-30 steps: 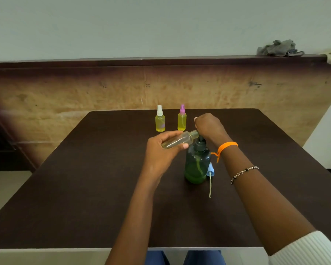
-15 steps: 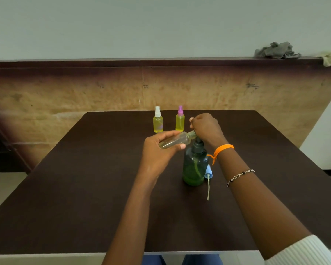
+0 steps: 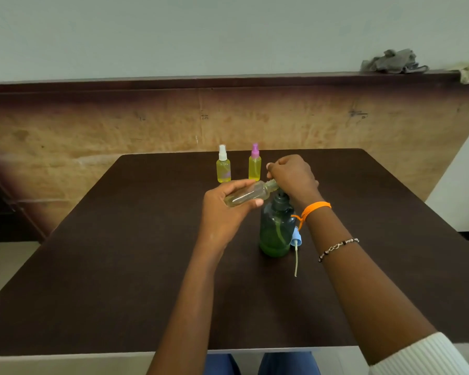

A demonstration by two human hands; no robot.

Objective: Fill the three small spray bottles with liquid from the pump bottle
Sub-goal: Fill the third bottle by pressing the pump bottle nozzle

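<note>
Your left hand (image 3: 222,212) grips the uncapped bottle (image 3: 248,196), fingers and thumb curled round it, holding it nearly flat with its neck pointing to 3 o'clock, right at the pump head. Your right hand (image 3: 293,175) is curled over the pump head, fingers folded down on it; the head itself is mostly hidden under the hand, so you cannot tell how far it is pressed. The pump bottle (image 3: 276,230) stands upright at mid-bench, green liquid filling its lower part.

Just beside the pump bottle at its 3 o'clock lies the blue cap (image 3: 296,236) with its dip tube trailing towards 6 o'clock (close under your right wrist). The white-cap bottle (image 3: 223,166) and the pink-cap bottle (image 3: 254,165) stand upright at 12 o'clock, side by side but apart, both full of yellow liquid, near the far edge of the bench (image 3: 119,266).

You have broad bare bench at 9 o'clock out to the left edge, and likewise from 6 o'clock to the near edge. At 3 o'clock there is bare surface beyond your right forearm to the right edge. A grey rag (image 3: 393,62) sits on the wall ledge, well apart at 1 o'clock.
</note>
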